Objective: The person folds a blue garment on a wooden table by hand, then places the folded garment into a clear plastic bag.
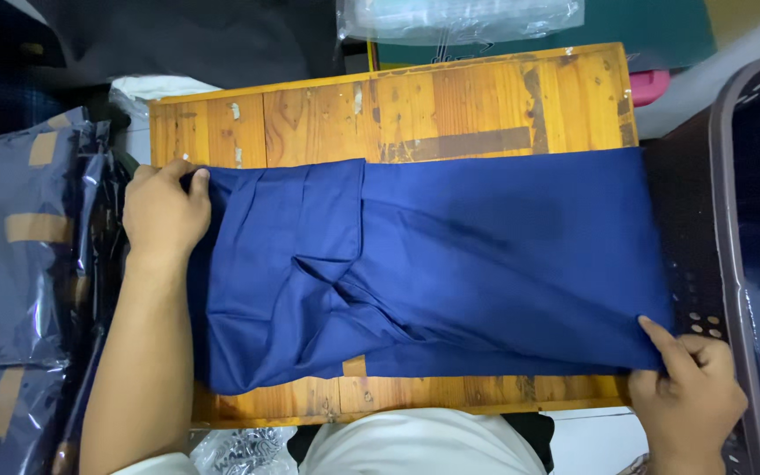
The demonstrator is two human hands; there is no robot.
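Head view, looking down. Blue cloth (485, 264) lies spread across the wooden table (450, 105), covering most of its width, with folds and a crease bunched left of centre. My left hand (162, 215) sits at the cloth's far-left corner, fingers curled closed over the edge, gripping it at the table's left side. My right hand (688, 396) is at the near-right corner, thumb and fingers pinched shut on the hem, just where the cloth overhangs the table's right end. Cloth is flat on the right half, rumpled on the left.

Dark plastic basket (732, 220) stands against the table's right end. Grey plastic bags (19, 246) are stacked on the left. A clear plastic bag (459, 18) lies beyond the far edge.
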